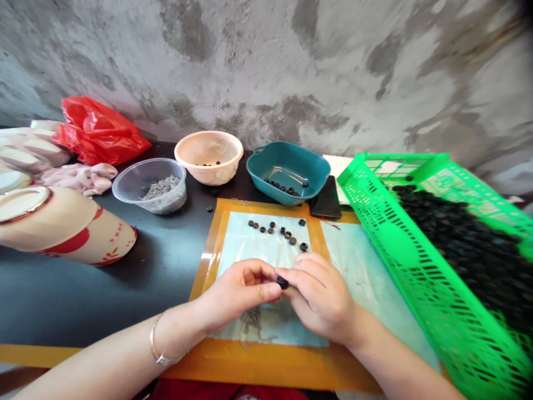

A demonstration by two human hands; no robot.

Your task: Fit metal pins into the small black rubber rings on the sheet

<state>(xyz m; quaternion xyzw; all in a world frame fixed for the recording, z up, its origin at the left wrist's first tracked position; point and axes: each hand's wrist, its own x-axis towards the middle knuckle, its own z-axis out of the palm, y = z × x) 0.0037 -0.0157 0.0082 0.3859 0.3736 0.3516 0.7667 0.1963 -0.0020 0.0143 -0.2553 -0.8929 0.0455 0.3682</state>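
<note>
Between the fingertips of both hands is a small black round part (282, 283), partly covered by the fingers. My left hand (244, 286) pinches it from the left, thumb in front. My right hand (318, 294) closes on it from the right with thumb and fingers. Beneath the hands lies a light blue sheet (233, 244) edged with brown tape. Several small black caps (292, 241) are scattered on the sheet just beyond the hands. A small heap of thin grey pins (252, 318) lies below my left hand.
A green basket (400, 250) full of black parts stands at the right. Behind the sheet are a teal basin (266, 166), a peach bowl (208, 141) and a clear tub (125, 183) of grey pieces. A cream tumbler (75, 222) and red bag (100, 130) are at the left.
</note>
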